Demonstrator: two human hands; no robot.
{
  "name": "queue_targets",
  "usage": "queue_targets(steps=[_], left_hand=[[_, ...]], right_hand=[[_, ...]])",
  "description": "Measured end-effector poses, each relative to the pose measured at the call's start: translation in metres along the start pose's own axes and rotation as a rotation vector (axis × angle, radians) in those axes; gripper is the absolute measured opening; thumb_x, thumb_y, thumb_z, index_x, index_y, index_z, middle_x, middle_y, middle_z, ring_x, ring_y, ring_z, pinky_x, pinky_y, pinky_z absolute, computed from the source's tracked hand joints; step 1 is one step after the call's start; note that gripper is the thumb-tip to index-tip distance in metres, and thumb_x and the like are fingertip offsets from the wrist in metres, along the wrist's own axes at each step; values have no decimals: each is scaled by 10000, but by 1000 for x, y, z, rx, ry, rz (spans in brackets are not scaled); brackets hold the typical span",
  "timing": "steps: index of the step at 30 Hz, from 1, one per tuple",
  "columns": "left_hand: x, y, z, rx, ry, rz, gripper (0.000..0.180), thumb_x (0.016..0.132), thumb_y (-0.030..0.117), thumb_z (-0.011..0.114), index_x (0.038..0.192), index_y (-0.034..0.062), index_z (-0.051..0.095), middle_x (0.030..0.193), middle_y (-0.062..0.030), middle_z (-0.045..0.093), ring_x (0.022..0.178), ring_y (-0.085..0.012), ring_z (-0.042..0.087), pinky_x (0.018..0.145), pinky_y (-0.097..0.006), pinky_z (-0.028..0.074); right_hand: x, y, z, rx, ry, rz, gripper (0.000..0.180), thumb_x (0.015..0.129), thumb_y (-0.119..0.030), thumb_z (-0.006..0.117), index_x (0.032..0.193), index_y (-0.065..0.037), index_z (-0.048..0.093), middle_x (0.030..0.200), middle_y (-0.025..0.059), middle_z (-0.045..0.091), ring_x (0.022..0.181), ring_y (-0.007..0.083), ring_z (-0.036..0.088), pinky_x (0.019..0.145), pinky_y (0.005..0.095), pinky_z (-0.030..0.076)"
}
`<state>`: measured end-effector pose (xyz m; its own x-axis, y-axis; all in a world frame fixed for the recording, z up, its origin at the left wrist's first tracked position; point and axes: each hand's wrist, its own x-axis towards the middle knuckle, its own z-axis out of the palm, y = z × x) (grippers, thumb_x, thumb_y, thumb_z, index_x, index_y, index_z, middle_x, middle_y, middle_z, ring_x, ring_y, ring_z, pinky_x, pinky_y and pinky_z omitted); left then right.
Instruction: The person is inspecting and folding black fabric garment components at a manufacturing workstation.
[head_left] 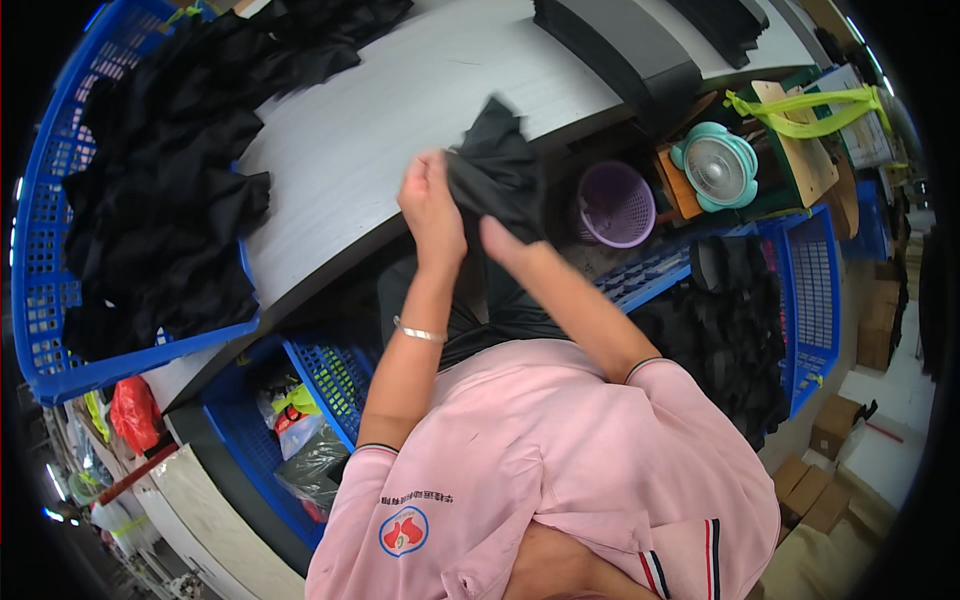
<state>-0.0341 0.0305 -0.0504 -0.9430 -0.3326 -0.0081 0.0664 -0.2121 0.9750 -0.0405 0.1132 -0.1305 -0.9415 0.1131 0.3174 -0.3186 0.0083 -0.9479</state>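
My left hand (430, 200) and my right hand (503, 243) both grip a piece of black cloth (497, 170), held up in front of me over the near edge of a grey table (400, 110). The left hand pinches the cloth's left edge. The right hand holds it from below, its fingers mostly hidden by the fabric. A silver bracelet (420, 333) is on my left wrist. More black cloth hangs down below my hands, toward my pink shirt.
A blue crate (45, 300) heaped with black garments sits on the table's left. To the right are a purple basket (612, 205), a small teal fan (717, 168) and another blue crate (812, 300) of black cloth. Cardboard boxes (830, 425) lie lower right.
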Motion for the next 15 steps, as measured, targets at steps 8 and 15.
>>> queue_targets(steps=[8,15], left_hand=[[77,29,-74,45,145,133,245,1004,219,617,929,-1,696,788,25,628,679,-48,512,625,-227,441],[15,41,-46,47,-57,144,178,983,163,662,935,-4,700,781,53,604,727,-8,497,642,-185,420]], right_hand=[[-94,-115,-57,612,-579,851,166,1042,-191,516,1124,-74,433,1026,134,677,1038,237,693,839,330,555],[-28,-116,-53,-257,15,16,617,915,-154,689,1437,-9,393,1479,187,422,1278,286,524,1040,383,431]])
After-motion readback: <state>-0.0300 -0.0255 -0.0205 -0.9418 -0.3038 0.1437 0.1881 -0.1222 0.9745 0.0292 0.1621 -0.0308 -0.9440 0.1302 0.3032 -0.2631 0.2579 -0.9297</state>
